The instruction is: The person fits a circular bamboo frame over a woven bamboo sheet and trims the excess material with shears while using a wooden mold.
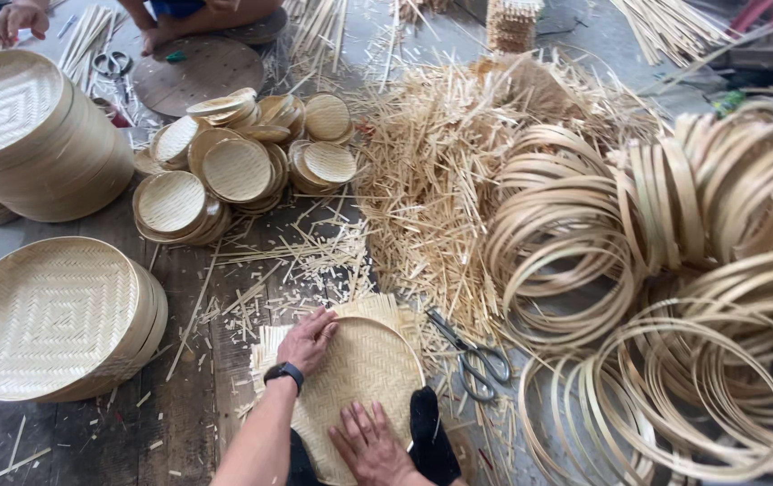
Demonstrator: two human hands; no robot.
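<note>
Both hands (337, 387) flat on woven mat (364, 369)

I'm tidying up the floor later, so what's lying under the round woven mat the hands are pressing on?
Under the round woven mat, a square woven sheet sticks out at left and top. Left hand and right hand press the mat. The covered floor is hidden.
</note>
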